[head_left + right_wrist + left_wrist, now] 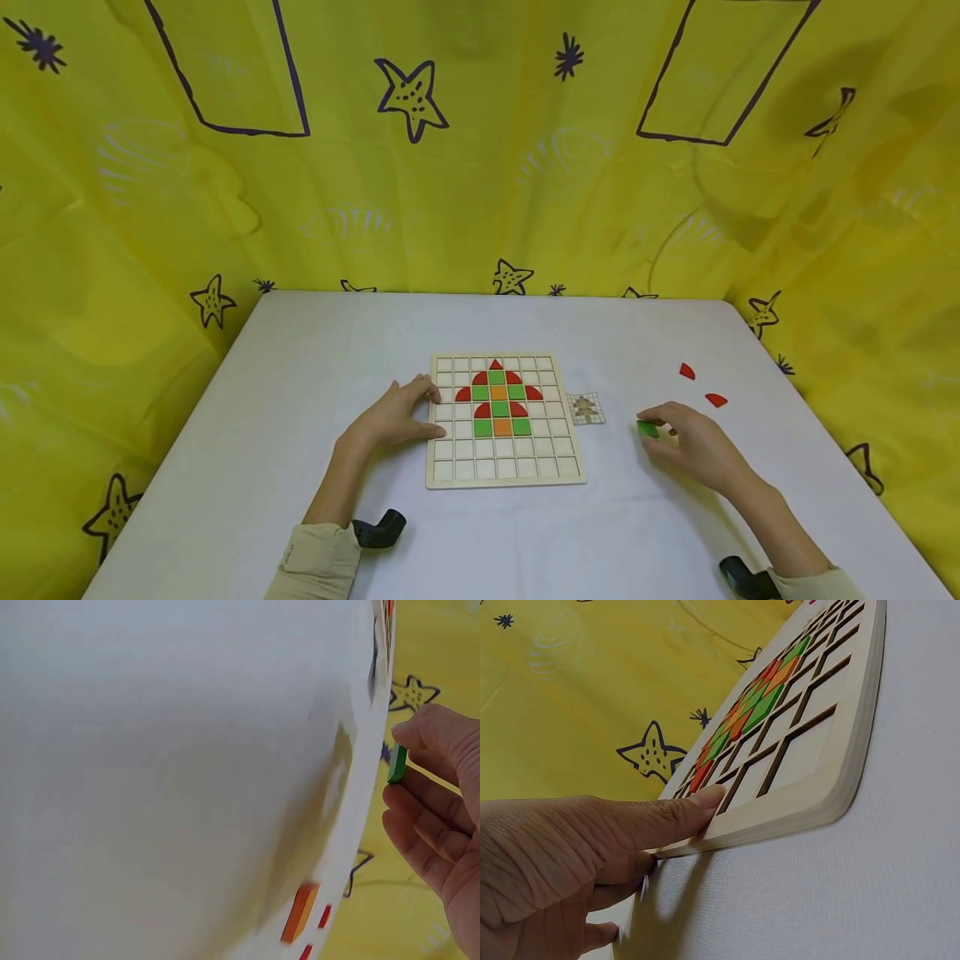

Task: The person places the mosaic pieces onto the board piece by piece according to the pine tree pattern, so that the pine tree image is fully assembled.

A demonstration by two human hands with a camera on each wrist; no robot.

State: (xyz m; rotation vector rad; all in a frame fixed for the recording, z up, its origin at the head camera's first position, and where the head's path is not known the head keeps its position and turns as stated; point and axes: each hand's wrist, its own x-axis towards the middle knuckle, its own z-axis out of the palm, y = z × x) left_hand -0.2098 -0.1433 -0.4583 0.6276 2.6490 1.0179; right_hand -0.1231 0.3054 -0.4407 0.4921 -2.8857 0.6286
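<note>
A light wooden grid board (506,481) lies on the white table, with red, green and orange tiles set in its cells in a tree shape. My left hand (397,414) holds its left edge; in the left wrist view the thumb (706,796) lies on the frame and the other fingers are at the side. Right of the board, my right hand (693,446) pinches a green square tile (647,428) between thumb and fingertips. The right wrist view shows this green tile (397,763) edge-on, raised off the table.
A small pattern card (587,408) with a printed tree lies against the board's right side. Two red quarter-round tiles, one farther back (687,372) and one nearer (716,400), lie beyond my right hand. An orange tile (300,913) shows in the right wrist view.
</note>
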